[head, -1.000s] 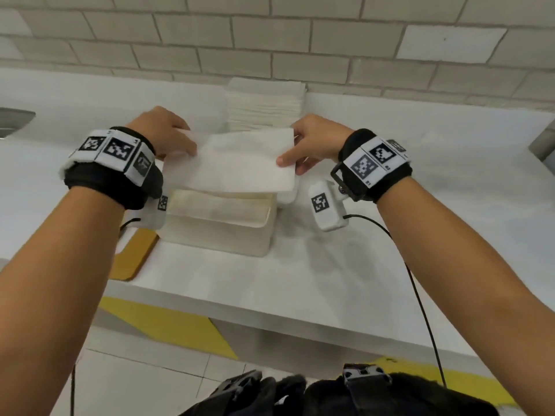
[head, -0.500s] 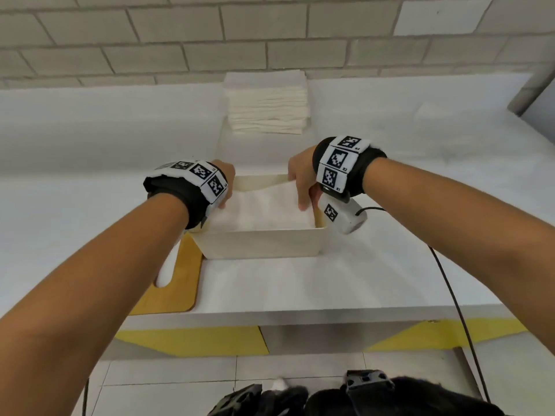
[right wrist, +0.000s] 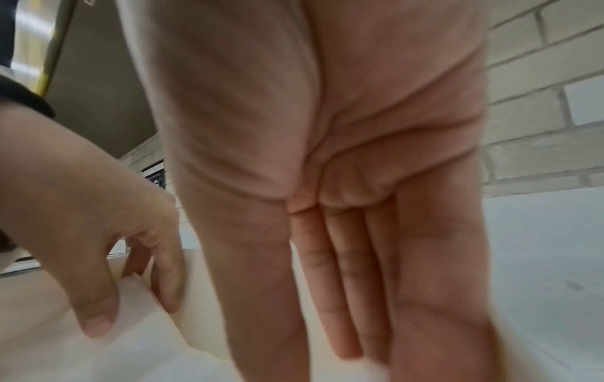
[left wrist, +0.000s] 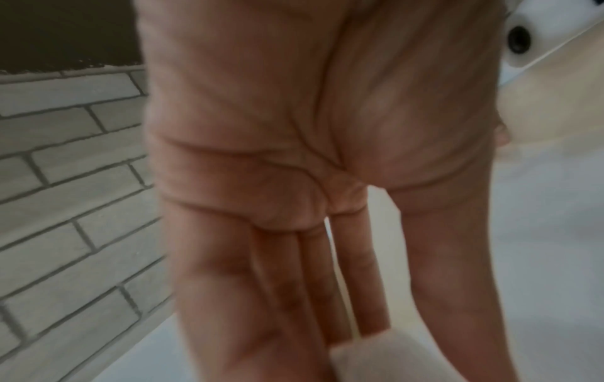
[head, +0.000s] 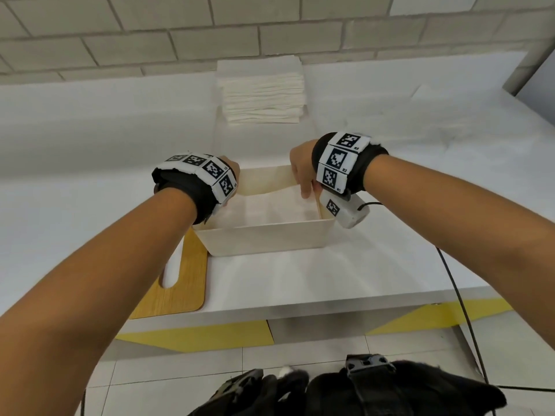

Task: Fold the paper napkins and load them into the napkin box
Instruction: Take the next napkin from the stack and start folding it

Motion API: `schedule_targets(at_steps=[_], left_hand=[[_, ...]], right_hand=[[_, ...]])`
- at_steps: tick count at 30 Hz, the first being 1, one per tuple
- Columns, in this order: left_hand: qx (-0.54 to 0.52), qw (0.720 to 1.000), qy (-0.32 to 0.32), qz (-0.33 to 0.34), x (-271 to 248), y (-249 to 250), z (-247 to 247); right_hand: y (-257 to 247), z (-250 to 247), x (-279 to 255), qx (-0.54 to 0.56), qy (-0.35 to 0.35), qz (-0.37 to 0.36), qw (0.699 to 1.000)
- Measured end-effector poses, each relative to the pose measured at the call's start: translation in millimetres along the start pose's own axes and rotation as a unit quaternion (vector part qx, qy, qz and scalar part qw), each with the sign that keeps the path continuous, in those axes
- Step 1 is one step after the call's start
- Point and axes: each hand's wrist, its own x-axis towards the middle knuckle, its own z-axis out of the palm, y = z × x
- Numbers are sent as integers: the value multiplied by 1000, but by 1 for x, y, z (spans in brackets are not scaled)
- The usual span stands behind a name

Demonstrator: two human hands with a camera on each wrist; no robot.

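Observation:
A cream napkin box (head: 264, 240) stands open on the white counter. A folded white napkin (head: 270, 210) lies flat inside it. My left hand (head: 231, 171) is at the box's far left corner and my right hand (head: 300, 171) at its far right corner, both reaching down into the box. In the left wrist view the left hand (left wrist: 294, 258) has straight fingers pointing down, thumb apart. The right hand (right wrist: 343, 258) also shows straight fingers; beside it the left hand (right wrist: 91, 232) touches the box wall. Neither hand holds anything. A stack of unfolded napkins (head: 261, 97) sits behind the box.
A wooden board with a slot (head: 180, 283) lies left of the box, partly under my left forearm. The brick wall (head: 270, 34) is right behind the stack. A black cable (head: 456, 295) hangs from my right wrist over the counter's front edge (head: 330, 307).
A second ago both hands held the folded napkin above the box. They lowered it in and let go; the napkin now lies inside, with the hands at the far corners.

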Motion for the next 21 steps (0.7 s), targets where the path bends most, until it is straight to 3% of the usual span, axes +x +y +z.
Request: schedule_targets(at_steps=[5, 8, 11, 13, 15, 17, 21], left_hand=[[45, 998, 30, 20, -5, 13, -15], [59, 994, 87, 19, -14, 24, -41], [-9, 994, 101, 40, -27, 45, -74], [-112, 983, 124, 76, -33, 58, -92], [-268, 947, 130, 123, -33, 75, -109], [-414, 886, 129, 163, -30, 95, -124], [-590, 780, 109, 177, -11, 138, -146]], right_hand=[[0, -3, -11, -7, 45, -9, 999], [16, -5, -25, 76, 55, -45, 995], [53, -12, -42, 209, 77, -80, 972], [92, -19, -58, 278, 100, -79, 952], [137, -22, -72, 319, 139, -55, 936], [185, -18, -79, 348, 170, -22, 922], [271, 14, -73, 380, 155, 44, 911]])
